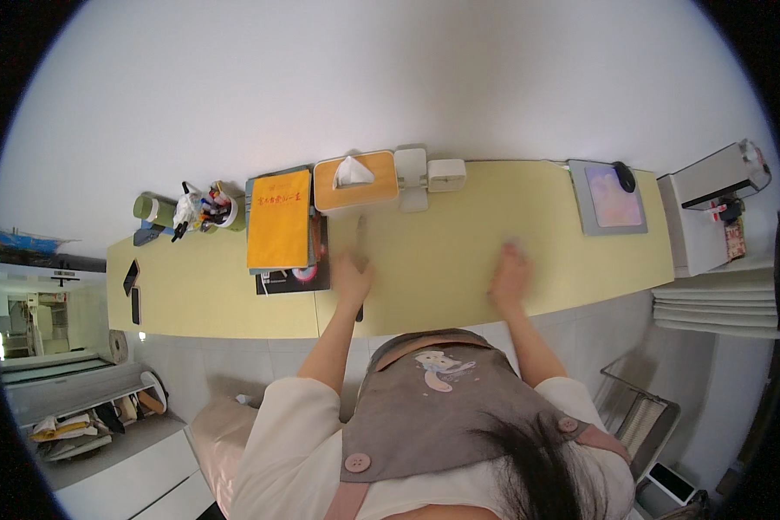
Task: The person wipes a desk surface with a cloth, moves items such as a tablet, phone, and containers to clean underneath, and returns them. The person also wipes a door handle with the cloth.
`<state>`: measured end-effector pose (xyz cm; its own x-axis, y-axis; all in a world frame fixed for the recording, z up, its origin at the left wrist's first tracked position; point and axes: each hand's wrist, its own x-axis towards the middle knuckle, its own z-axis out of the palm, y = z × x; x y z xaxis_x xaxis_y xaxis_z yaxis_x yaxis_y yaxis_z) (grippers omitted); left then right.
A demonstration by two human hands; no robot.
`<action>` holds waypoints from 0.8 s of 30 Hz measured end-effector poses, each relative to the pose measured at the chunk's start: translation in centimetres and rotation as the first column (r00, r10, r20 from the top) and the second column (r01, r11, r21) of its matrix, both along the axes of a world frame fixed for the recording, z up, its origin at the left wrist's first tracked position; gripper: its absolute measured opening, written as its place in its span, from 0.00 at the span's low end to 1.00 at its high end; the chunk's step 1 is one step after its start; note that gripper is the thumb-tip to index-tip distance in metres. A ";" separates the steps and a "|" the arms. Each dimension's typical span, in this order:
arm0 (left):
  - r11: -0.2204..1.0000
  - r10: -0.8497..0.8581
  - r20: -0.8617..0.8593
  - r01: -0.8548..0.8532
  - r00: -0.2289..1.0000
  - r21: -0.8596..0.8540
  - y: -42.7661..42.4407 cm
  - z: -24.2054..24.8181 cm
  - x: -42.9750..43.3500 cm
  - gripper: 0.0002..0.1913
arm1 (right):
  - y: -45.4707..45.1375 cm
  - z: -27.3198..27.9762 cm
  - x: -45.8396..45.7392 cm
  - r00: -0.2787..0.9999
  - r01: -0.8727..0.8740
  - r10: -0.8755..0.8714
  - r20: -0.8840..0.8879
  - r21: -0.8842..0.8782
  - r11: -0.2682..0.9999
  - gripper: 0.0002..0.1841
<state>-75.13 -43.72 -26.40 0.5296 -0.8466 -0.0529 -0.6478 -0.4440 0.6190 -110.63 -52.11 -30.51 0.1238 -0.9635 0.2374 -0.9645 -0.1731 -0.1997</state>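
Observation:
My left hand [353,279] is over the pale yellow desk [429,279], close to the right side of the book stack. Its fingers are curled round a long slim object [362,229], perhaps a knife. A blurred greyish end sticks out beyond the fingers, and a dark end shows beside the wrist. Farther right, my right hand [511,278] hovers over or touches the desk, smeared by motion. Whether anything is between its fingertips cannot be made out. Beside my left hand lies a black printed book or box [292,281], partly under an orange-covered book [278,221].
Along the wall stand a tissue box [356,188], a white folding stand [413,181] and a small clock [447,175]. Leftward are a pen cup [234,216], a green bottle [153,209] and two phones [136,305]. A laptop [578,195] bearing a mouse [623,177] lies right.

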 end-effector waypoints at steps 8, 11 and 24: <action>0.995 0.063 -0.087 -0.070 0.994 -0.076 0.9 -3.0 1.6 0.23 | 2.4 3.9 13.0 0.632 -0.771 0.773 0.055 0.155 0.618 0.23; 1.000 -0.017 -0.177 0.013 0.984 -0.023 1.1 -3.1 2.0 0.20 | -3.3 4.2 11.3 0.832 -0.549 0.553 0.045 0.205 0.810 0.27; 0.977 0.106 -0.735 -0.206 0.670 -0.047 6.9 0.8 0.9 0.13 | -1.9 4.4 15.0 0.892 -0.431 0.451 -0.028 0.245 0.868 0.27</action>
